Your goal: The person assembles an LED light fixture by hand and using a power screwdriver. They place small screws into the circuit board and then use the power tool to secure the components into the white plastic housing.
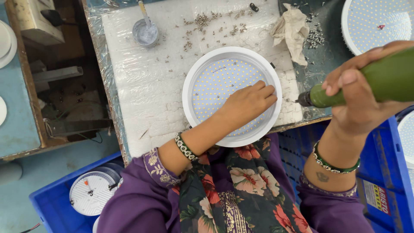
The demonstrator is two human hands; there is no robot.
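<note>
Head view: left hand (246, 102) flat on the round LED panel light (231, 96), right hand (358, 92) wrapped round a green electric screwdriver (366, 84), bit just right of the rim, probably mid-screwing; next, bit needs seating on a screw.

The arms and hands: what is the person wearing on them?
Purple sleeves with gold-patterned cuffs are pushed up both arms. The left hand has a green and silver bangle at its wrist; the right hand has a similar one, above a small dark mark.
</note>
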